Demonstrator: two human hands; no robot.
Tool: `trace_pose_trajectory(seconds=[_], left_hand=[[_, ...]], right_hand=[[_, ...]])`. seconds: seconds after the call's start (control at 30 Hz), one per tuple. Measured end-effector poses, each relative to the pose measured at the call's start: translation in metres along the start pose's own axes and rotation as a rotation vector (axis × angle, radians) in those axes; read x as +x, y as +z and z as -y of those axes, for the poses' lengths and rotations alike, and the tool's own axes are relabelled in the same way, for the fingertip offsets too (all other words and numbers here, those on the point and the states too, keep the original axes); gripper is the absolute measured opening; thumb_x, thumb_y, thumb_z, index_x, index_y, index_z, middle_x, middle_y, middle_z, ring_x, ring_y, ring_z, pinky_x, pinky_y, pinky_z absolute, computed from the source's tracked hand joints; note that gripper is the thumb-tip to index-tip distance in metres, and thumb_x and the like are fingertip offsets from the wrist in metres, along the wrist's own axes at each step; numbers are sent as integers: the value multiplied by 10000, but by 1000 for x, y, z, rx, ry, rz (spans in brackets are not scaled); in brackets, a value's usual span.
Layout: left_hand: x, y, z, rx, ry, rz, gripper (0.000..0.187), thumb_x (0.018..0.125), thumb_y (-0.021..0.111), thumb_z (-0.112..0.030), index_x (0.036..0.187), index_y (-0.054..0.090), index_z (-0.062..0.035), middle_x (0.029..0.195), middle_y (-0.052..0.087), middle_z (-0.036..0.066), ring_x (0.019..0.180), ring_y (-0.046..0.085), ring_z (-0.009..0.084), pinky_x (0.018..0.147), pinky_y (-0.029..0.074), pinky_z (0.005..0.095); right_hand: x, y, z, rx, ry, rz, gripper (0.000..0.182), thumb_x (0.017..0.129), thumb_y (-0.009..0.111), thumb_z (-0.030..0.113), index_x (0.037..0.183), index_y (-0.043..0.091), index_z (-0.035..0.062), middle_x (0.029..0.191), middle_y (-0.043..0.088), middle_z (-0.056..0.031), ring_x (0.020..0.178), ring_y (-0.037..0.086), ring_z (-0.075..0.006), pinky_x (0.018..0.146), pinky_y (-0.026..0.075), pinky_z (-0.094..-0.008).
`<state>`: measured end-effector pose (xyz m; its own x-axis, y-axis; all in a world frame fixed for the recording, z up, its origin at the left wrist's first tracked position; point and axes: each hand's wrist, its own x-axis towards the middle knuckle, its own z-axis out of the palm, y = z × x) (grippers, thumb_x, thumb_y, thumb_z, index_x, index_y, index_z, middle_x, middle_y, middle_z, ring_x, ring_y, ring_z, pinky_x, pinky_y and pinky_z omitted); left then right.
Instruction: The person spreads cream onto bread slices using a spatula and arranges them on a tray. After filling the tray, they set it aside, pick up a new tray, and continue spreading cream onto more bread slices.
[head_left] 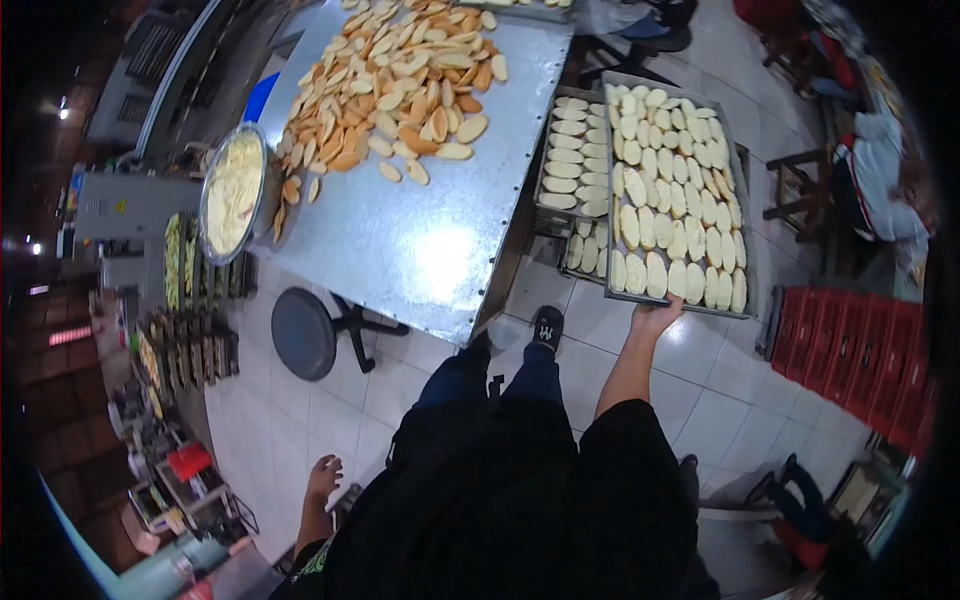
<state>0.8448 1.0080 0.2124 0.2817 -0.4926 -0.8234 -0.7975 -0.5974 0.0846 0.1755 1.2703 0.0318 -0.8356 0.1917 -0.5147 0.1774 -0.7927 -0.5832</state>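
Observation:
My right hand [660,316] grips the near edge of a large metal tray [690,303] filled with rows of pale, coated oval bread slices [655,272]. That tray lies over other trays of similar slices [562,170], stacked beside the table. Away from everything, my left hand [325,474] hangs low on the left, empty, its fingers apart and slightly curled. A big heap of plain oval slices [400,85] covers the far part of the metal table [370,240]. At the table's left edge is a bowl of pale cream [232,195].
A round black stool [303,333] stands left of the table. Red crates [850,350] are stacked at the right, near a seated person [875,180] and a wooden stool [800,195]. Tray racks [190,350] stand at the left. Another person's legs [800,500] show at the lower right.

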Motion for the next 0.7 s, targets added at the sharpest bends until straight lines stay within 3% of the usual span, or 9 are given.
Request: trace_pose_trajectory(seconds=[0.17,0.27,0.3,0.4,0.53,0.6,0.7], left_hand=[[-31,14,55,-64,-24,11,462,838,590,-336,1215,493,-88,1019,596,63,817,570,172,622,457,330],[-44,28,57,2,-37,-1,449,840,591,-344,1197,507,-85,1002,594,50,782,565,156,602,452,311],[-12,22,83,-43,5,86,443,844,589,-353,1192,516,-88,995,593,38,758,566,156,603,455,316],[-30,47,51,-6,-19,52,450,853,584,-351,1212,507,-93,1008,592,32,787,568,162,633,461,328],[-39,72,61,-61,-41,35,472,868,574,-342,1251,470,-87,1037,591,40,826,559,159,688,460,342],[-5,74,104,-148,18,112,496,861,575,-347,1261,458,-77,1043,594,51,840,572,170,689,462,342],[13,77,103,-191,77,161,497,855,572,-340,1261,458,-76,1035,595,53,839,577,173,674,462,341]], right_hand=[[45,-57,-33,-76,194,40,501,679,502,90,1176,447,69,1146,509,-72,1045,517,-247,897,447,-396],[70,-103,-49,-213,408,-145,456,707,477,80,1162,503,79,1131,558,-77,990,560,-232,861,470,-382],[70,-104,-45,-240,398,-135,408,733,462,81,1138,509,77,1113,560,-82,938,571,-229,842,469,-389],[76,-98,-37,-283,398,-179,371,760,451,92,1127,496,65,1102,559,-87,928,577,-243,874,459,-424],[74,-102,-32,-442,549,-82,343,801,446,111,1137,465,49,1091,550,-99,968,560,-259,927,428,-477],[74,-102,-34,-538,624,-84,345,816,445,121,1153,446,41,1094,541,-105,1006,546,-268,950,410,-496],[72,-94,-39,-633,725,-6,465,869,469,234,1281,332,68,1185,482,-129,1128,475,-286,960,391,-495]])
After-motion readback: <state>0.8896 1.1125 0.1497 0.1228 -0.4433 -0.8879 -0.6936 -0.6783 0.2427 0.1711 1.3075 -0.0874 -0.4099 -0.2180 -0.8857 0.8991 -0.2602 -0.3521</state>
